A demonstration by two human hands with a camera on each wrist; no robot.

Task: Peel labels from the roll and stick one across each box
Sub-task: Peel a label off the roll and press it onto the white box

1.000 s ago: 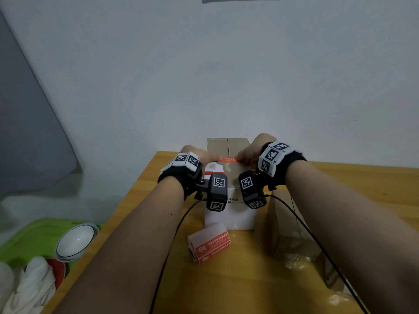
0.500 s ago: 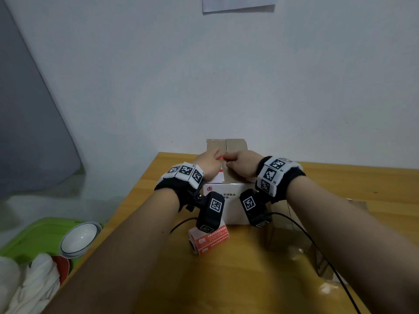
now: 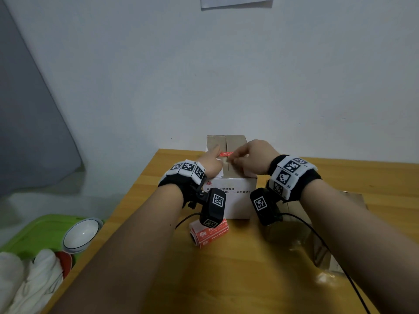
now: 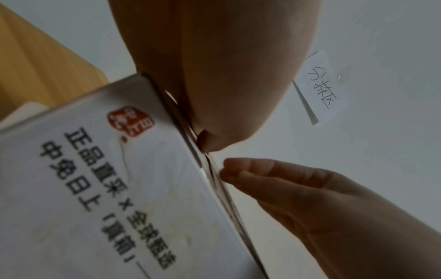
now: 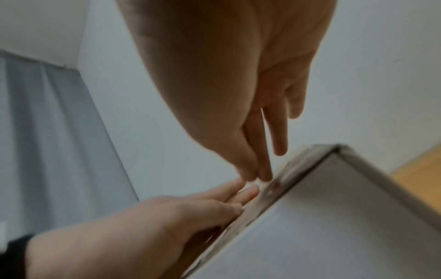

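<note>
A white box [image 3: 235, 200] with brown top flaps stands at the table's far edge, and its printed side fills the left wrist view [image 4: 95, 188]. A red label [image 3: 226, 153] lies across the seam between the flaps. My left hand [image 3: 210, 160] rests flat on the box top with straight fingers on the label's left end. Just right of the seam, my right hand [image 3: 247, 158] touches the box top [image 5: 334, 217] with the tips of thumb and forefinger; the other fingers are straight. The red and white label roll [image 3: 209, 232] lies on its side in front of the box.
A brown cardboard box [image 3: 322, 234] sits to the right, partly behind my right arm. Left of the wooden table [image 3: 147, 211] is a green tray [image 3: 34, 225] with a white bowl [image 3: 81, 234] and a white cloth [image 3: 27, 282]. A paper note [image 4: 322, 86] hangs on the wall.
A second ago both hands held the label stretched above the box. They lowered it onto the top flaps, met at the seam, and now the right hand has slid to the right.
</note>
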